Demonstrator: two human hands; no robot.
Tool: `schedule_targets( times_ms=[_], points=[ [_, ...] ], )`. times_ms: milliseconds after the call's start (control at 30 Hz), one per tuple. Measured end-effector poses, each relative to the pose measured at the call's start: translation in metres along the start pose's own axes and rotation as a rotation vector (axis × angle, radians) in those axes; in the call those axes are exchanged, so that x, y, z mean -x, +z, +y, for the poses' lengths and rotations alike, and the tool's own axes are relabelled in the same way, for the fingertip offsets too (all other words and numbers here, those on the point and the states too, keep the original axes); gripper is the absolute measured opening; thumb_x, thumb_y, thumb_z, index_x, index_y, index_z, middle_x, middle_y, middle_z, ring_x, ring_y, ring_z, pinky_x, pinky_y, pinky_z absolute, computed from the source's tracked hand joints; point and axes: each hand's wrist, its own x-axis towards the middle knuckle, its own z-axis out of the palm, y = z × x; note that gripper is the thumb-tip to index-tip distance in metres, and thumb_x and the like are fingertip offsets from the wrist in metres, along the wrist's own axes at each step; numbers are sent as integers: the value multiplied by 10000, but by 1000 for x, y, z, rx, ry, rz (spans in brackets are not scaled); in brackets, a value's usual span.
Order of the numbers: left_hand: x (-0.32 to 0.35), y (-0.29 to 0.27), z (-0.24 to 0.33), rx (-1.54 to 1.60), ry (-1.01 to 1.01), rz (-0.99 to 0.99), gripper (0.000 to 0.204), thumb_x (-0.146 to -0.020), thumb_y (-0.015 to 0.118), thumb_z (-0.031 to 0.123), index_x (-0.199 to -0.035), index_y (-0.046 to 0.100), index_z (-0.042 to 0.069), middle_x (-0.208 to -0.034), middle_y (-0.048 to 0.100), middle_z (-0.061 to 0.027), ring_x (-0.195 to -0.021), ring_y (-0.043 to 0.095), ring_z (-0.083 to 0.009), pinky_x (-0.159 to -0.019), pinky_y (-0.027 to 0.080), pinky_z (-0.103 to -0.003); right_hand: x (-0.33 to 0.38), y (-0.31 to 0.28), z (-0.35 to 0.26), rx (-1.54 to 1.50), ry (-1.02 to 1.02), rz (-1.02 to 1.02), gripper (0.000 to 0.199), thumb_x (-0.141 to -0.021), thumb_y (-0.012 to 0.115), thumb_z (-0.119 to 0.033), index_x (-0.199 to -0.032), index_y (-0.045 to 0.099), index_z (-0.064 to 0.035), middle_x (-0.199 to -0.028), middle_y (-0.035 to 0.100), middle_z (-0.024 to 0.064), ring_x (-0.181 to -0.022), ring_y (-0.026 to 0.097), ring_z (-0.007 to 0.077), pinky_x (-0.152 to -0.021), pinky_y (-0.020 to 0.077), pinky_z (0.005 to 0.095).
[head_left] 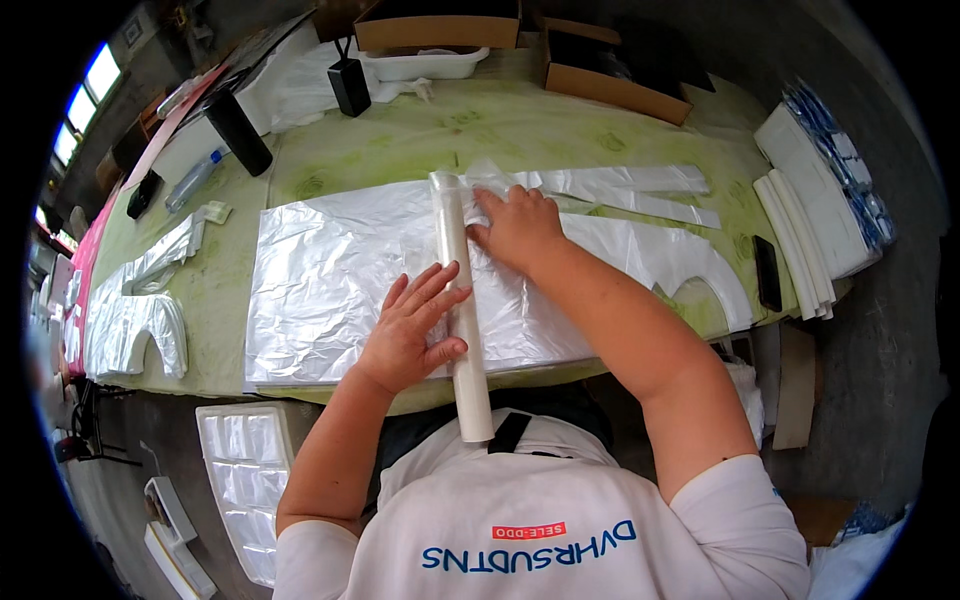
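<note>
A long whitish roll (461, 330) lies across a stack of flat, shiny clear plastic bags or aprons (335, 290) on the table, its near end reaching my shirt. My left hand (412, 330) rests against the roll's left side, fingers stretched out and apart, some tips over the roll. Just right of the roll's far part, my right hand (518, 225) presses on the plastic, thumb and forefinger apart, the other fingers bent. Crumpled thin film (488, 175) sticks up beyond the right fingers. At the right, the plastic has strap-like strips and a curved cut-out.
The table has a green patterned cover (420, 130). More folded plastic (140, 320) lies left. A black cylinder (238, 132), clear bottle (195, 180) and black box-shaped object (349, 85) stand or lie behind. A phone (767, 272), white rolls (795, 240) and a white box (815, 190) are right.
</note>
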Motion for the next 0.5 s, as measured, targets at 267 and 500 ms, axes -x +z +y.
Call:
schedule_targets(
  times_ms=[267, 500],
  points=[
    [1, -2, 0, -116, 47, -103, 699, -871, 562, 726, -1407, 597, 279, -1606, 397, -71, -1497, 316, -348, -1212, 195, -593, -32, -26, 31, -236, 227, -135, 947, -908, 602, -606, -1639, 138, -222, -1324, 638, 217, -1174, 648, 369, -992, 518, 448],
    [-1, -2, 2, -135, 51, -134, 767, -826, 543, 790, -1381, 629, 267, -1598, 402, -102, -1466, 357, -381, -1215, 186, -592, -24, -24, 71, -519, 266, 21, 942, -919, 646, -485, -1639, 103, -210, -1459, 513, 284, -1286, 569, 408, -1086, 448, 418]
  ],
)
